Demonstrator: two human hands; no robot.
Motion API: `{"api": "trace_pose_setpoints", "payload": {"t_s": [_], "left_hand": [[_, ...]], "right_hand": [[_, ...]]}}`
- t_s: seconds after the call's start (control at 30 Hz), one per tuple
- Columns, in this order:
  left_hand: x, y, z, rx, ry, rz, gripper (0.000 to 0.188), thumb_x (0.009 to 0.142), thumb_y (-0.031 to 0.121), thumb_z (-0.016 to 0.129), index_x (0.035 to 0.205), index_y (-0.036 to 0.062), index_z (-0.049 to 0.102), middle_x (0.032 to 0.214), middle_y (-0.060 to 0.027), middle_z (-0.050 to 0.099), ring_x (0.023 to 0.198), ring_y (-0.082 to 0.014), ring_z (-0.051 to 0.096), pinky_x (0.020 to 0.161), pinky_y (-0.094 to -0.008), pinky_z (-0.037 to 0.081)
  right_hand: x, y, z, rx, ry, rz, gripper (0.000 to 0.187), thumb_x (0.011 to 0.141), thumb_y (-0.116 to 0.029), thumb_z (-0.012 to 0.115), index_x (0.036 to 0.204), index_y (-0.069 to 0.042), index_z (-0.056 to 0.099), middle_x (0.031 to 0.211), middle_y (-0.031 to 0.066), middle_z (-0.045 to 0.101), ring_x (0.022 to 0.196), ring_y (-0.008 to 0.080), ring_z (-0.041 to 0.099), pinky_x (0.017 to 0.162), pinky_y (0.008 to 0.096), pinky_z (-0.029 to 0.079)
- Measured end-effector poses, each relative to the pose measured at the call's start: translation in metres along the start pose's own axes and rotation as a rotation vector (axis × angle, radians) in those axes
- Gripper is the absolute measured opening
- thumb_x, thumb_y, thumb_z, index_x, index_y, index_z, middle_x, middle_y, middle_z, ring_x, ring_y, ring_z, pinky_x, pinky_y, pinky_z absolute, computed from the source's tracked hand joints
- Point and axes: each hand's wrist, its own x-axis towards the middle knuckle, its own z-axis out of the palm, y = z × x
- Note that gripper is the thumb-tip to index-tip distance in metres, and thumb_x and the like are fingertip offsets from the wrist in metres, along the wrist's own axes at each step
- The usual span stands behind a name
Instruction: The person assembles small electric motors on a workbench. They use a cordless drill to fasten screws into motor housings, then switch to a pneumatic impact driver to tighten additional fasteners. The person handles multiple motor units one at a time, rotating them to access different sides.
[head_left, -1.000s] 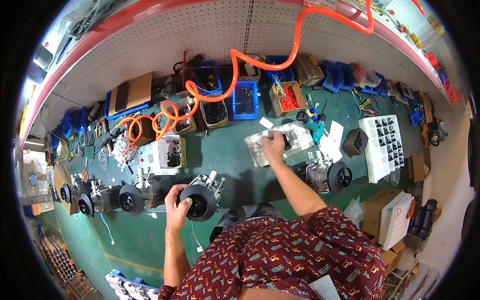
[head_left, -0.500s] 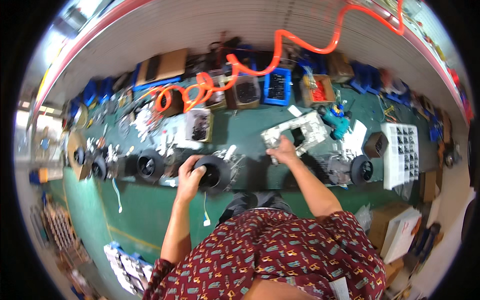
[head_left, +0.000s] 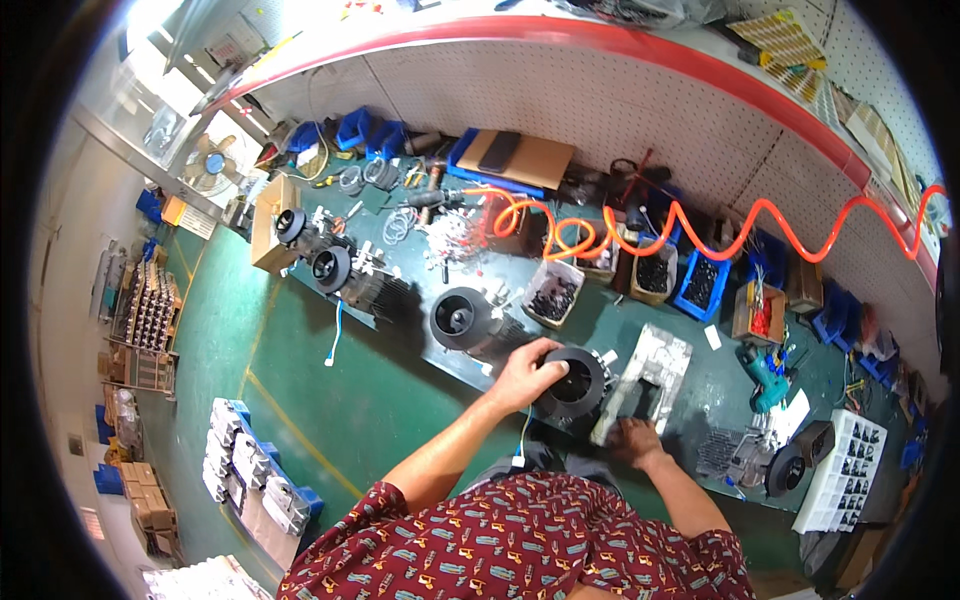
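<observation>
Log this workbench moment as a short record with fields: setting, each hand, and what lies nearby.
setting: long green workbench under a white pegboard wall
left hand: resting on the front rim of a black round motor unit
right hand: at the near end of a grey metal tray, fingers down on it
nearby left: more black round units in a row along the bench
nearby behind: coiled orange air hose, blue parts bins
nearby right: teal power drill

- I see a black round fan motor (head_left: pixel 573 384), open face toward me, at the green bench's near edge.
- Grey metal tray (head_left: pixel 648 378) just right of it, tilted, long side running away from me.
</observation>
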Motion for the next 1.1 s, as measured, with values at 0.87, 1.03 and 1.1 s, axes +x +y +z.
{"api": "trace_pose_setpoints", "payload": {"t_s": [0.87,1.03,1.1], "left_hand": [[0.097,0.03,0.048,-0.18,0.249,0.159,0.03,0.091,0.02,0.068,0.107,-0.0056,0.069,0.093,-0.0019,0.065,0.088,-0.0113,0.056,0.082,-0.0276,0.045],[0.14,0.011,0.034,-0.22,0.299,0.194,0.026,0.093,0.022,0.071,0.104,-0.0008,0.068,0.091,0.0001,0.061,0.086,-0.0102,0.052,0.08,-0.0271,0.043],[0.145,0.031,0.038,-0.289,0.302,0.04,0.028,0.094,0.025,0.071,0.109,0.0018,0.069,0.093,0.0005,0.063,0.083,-0.0095,0.058,0.072,-0.0267,0.047]], "right_hand": [[0.006,-0.022,0.005,0.018,-0.064,0.072,0.068,0.081,-0.027,0.082,0.139,-0.007,0.051,0.141,0.0147,0.058,0.137,0.0328,0.051,0.118,0.0486,0.03],[0.005,-0.025,0.002,0.013,-0.017,0.029,0.066,0.08,-0.024,0.082,0.137,-0.007,0.052,0.134,0.0146,0.061,0.132,0.0324,0.054,0.112,0.0476,0.036],[0.006,-0.025,0.006,0.035,0.016,0.045,0.065,0.08,-0.023,0.082,0.135,-0.007,0.053,0.132,0.0144,0.061,0.13,0.0323,0.055,0.109,0.0474,0.039]]}}
